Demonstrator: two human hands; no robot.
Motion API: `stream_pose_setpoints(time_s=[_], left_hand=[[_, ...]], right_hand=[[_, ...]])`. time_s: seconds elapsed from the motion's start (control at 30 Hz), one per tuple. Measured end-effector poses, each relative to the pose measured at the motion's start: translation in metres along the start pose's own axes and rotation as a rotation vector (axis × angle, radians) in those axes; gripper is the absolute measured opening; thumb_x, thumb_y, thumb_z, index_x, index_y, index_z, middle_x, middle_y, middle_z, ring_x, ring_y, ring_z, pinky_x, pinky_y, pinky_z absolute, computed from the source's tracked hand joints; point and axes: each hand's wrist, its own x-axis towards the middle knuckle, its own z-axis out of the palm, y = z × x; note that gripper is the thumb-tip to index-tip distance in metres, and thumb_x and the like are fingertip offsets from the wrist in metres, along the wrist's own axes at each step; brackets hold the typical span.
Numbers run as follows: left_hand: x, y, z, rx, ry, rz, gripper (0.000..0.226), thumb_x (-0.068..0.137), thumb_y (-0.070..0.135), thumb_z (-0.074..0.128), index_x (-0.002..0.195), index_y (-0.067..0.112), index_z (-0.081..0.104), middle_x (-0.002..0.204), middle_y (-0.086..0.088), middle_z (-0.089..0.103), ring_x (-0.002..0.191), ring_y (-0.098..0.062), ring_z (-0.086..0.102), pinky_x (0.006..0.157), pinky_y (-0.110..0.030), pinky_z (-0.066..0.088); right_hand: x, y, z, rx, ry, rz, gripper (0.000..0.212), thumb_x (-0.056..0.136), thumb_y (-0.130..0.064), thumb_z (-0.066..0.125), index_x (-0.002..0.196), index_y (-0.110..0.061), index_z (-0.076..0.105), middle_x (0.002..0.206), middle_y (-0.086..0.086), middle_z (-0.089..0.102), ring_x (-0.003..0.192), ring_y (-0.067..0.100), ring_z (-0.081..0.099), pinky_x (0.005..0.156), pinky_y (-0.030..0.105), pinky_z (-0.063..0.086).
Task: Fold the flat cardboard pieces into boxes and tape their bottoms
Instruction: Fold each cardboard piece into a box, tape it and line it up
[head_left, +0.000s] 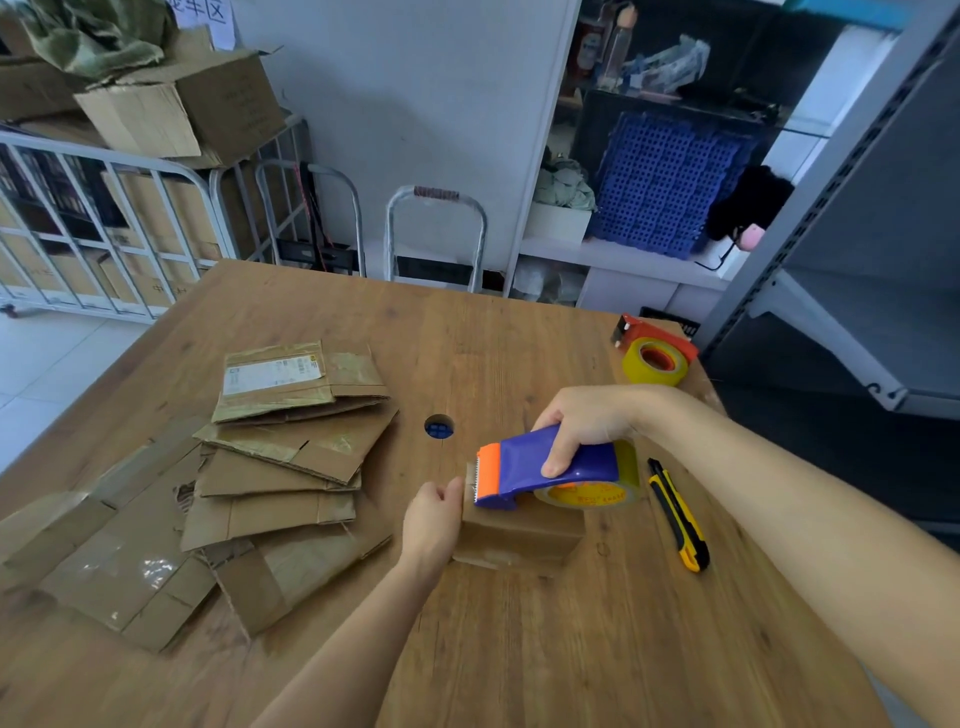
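A white paper sign (201, 11) on the wall is showing the Chinese characters 车区, the frame edge cutting off whatever comes before them. The shipping label (272, 375) on the top flat cardboard piece (356, 373) and the red print on the tape roll (589, 496) are showing only lettering too small to read.

- Right hand (582, 423): palm down, fingers and thumb curled round the tape dispenser (550, 467) handle; bare forearm enters from the right.
- Left hand (434, 519): back uppermost, clasping the box (519, 540) end, thumb on its top edge.

1. The left hand (432, 519) and left forearm (353, 639) are seen bare up to the lower edge of the view.
2. The right hand (582, 421) and right forearm (779, 499) are likewise seen bare up to the right edge.
3. A short, plain thumbnail (553, 470) is shown on the right hand.
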Motion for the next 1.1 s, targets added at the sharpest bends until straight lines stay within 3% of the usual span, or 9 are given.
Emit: stream_pose_setpoints(time_s=[0.1, 0.23, 0.33, 0.43, 0.53, 0.67, 0.83, 0.93, 1.1], left_hand=[[0.004, -0.02, -0.012, -0.005, -0.024, -0.173, 0.083, 0.081, 0.057, 0.066, 0.137, 0.007, 0.03, 0.124, -0.01, 0.053, 0.106, -0.024, 0.058, 0.08, -0.036, 0.053], [-0.005, -0.033, -0.018, 0.007, 0.136, 0.153, 0.028, 0.091, 0.021, 0.063, 0.116, 0.013, 0.051, 0.112, -0.005, 0.062, 0.096, -0.013, 0.06, 0.075, -0.025, 0.048], [-0.011, -0.012, -0.025, -0.017, -0.168, 0.452, 0.058, 0.088, 0.007, 0.061, 0.139, 0.022, 0.039, 0.14, 0.008, 0.046, 0.128, -0.005, 0.045, 0.103, -0.023, 0.039], [-0.011, 0.02, -0.03, 0.401, -0.431, 0.625, 0.103, 0.075, 0.016, 0.07, 0.154, 0.023, 0.004, 0.155, 0.012, 0.015, 0.143, -0.004, 0.014, 0.114, -0.023, 0.018], [-0.009, 0.038, -0.026, 0.679, -0.415, 0.674, 0.115, 0.069, 0.035, 0.082, 0.153, 0.023, 0.005, 0.156, 0.006, 0.021, 0.141, -0.012, 0.026, 0.112, -0.028, 0.027], [-0.006, 0.039, -0.025, 0.718, -0.329, 0.673, 0.107, 0.065, 0.038, 0.085, 0.149, 0.024, 0.02, 0.145, 0.007, 0.04, 0.127, -0.011, 0.041, 0.096, -0.021, 0.031], [-0.007, 0.041, -0.025, 0.767, -0.323, 0.666, 0.109, 0.066, 0.037, 0.084, 0.151, 0.025, 0.017, 0.148, 0.008, 0.037, 0.132, -0.012, 0.037, 0.103, -0.026, 0.029], [-0.007, 0.044, -0.025, 0.771, -0.35, 0.642, 0.112, 0.066, 0.035, 0.085, 0.152, 0.025, 0.013, 0.15, 0.006, 0.034, 0.135, -0.014, 0.035, 0.11, -0.033, 0.029], [-0.004, 0.048, -0.032, 0.803, -0.375, 0.673, 0.112, 0.064, 0.038, 0.085, 0.149, 0.029, 0.013, 0.144, 0.008, 0.04, 0.132, -0.014, 0.039, 0.111, -0.04, 0.031]], right_hand=[[0.0, 0.003, 0.001, 0.002, -0.004, -0.005, 0.033, 0.078, -0.021, 0.076, 0.109, -0.013, 0.07, 0.105, 0.007, 0.071, 0.088, 0.02, 0.065, 0.079, 0.033, 0.054], [0.001, 0.001, -0.001, -0.002, -0.013, -0.012, 0.034, 0.079, -0.022, 0.076, 0.111, -0.013, 0.07, 0.105, 0.007, 0.071, 0.089, 0.02, 0.065, 0.081, 0.033, 0.054], [0.002, 0.001, -0.003, -0.007, -0.031, -0.017, 0.032, 0.079, -0.023, 0.076, 0.109, -0.013, 0.07, 0.104, 0.007, 0.071, 0.086, 0.019, 0.066, 0.077, 0.031, 0.054], [0.003, 0.002, -0.003, -0.063, -0.039, -0.04, 0.031, 0.079, -0.027, 0.076, 0.107, -0.014, 0.07, 0.102, 0.006, 0.071, 0.084, 0.018, 0.066, 0.073, 0.029, 0.054], [-0.004, -0.002, -0.004, -0.211, 0.011, -0.087, 0.037, 0.081, -0.035, 0.074, 0.112, -0.018, 0.066, 0.106, 0.002, 0.069, 0.087, 0.016, 0.065, 0.075, 0.027, 0.052], [-0.027, -0.009, 0.006, -0.541, 0.215, -0.204, 0.041, 0.083, -0.041, 0.064, 0.121, -0.025, 0.058, 0.106, -0.005, 0.062, 0.093, 0.018, 0.058, 0.078, 0.035, 0.052], [-0.028, 0.004, 0.039, -0.958, 0.459, -0.284, 0.054, 0.084, -0.051, 0.059, 0.126, -0.02, 0.045, 0.105, 0.003, 0.053, 0.092, 0.019, 0.051, 0.069, 0.03, 0.042], [-0.026, 0.014, 0.034, -0.858, 0.45, -0.266, 0.061, 0.086, -0.048, 0.065, 0.135, -0.024, 0.038, 0.112, 0.003, 0.051, 0.1, 0.021, 0.052, 0.076, 0.031, 0.043], [-0.034, 0.027, 0.027, -0.646, 0.351, -0.231, 0.069, 0.096, -0.042, 0.052, 0.149, -0.049, 0.009, 0.112, 0.001, 0.041, 0.082, 0.017, 0.047, 0.065, 0.029, 0.041]])
